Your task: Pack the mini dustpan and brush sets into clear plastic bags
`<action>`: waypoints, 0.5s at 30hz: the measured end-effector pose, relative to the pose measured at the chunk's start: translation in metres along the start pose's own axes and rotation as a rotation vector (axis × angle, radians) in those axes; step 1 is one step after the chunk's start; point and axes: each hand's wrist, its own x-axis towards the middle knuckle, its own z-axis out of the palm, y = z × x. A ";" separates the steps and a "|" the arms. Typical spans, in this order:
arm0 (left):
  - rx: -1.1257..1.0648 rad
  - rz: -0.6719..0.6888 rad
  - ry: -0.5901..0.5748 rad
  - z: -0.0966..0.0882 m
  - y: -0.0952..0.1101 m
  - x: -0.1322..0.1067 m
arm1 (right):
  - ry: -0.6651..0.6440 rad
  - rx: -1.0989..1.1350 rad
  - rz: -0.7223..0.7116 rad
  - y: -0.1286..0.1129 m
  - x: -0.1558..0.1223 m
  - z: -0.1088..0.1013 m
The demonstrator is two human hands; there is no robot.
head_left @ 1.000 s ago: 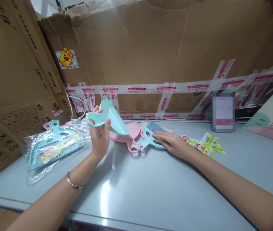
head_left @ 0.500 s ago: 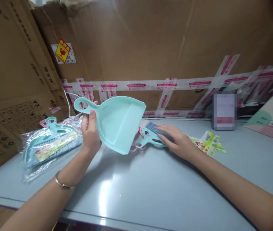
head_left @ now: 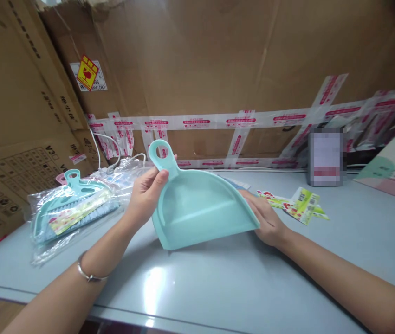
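Note:
My left hand (head_left: 149, 191) is closed round the neck of a mint-green dustpan (head_left: 200, 204), thumb on the front. The dustpan is held up over the table, its handle loop pointing up and its straight lip facing down. Behind the pan's right side, my right hand (head_left: 267, 215) is closed on a hand brush; only a strip of its blue-grey bristles (head_left: 236, 183) shows above the rim. The pan hides the brush's handle and my right fingertips.
To the left, a bagged dustpan and brush set (head_left: 75, 206) lies on the grey table (head_left: 218, 287). Green printed cards (head_left: 301, 204) lie at the right. A device with a blurred screen (head_left: 326, 157) stands behind them. Large cardboard boxes (head_left: 190, 55) wall the back and left.
The dustpan has turned clockwise, its lip swinging from the right to face down, and moved slightly right. It now covers most of the brush and part of my right hand.

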 end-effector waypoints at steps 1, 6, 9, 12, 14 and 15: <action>0.021 0.016 0.002 -0.001 0.000 0.000 | 0.020 0.050 0.067 -0.003 0.000 0.000; 0.109 0.058 -0.025 -0.002 -0.001 0.000 | -0.074 0.219 0.112 -0.013 0.001 -0.002; 0.110 0.050 -0.044 -0.002 0.002 -0.001 | -0.160 0.175 0.171 -0.019 0.001 0.000; 0.111 0.027 -0.088 -0.001 0.003 -0.002 | -0.102 0.153 0.330 -0.020 -0.001 0.004; 0.099 -0.020 -0.142 0.002 0.001 -0.003 | -0.009 0.140 0.375 -0.018 -0.001 0.005; 0.095 -0.045 -0.181 0.004 -0.001 -0.005 | 0.036 0.134 0.381 -0.016 -0.001 0.004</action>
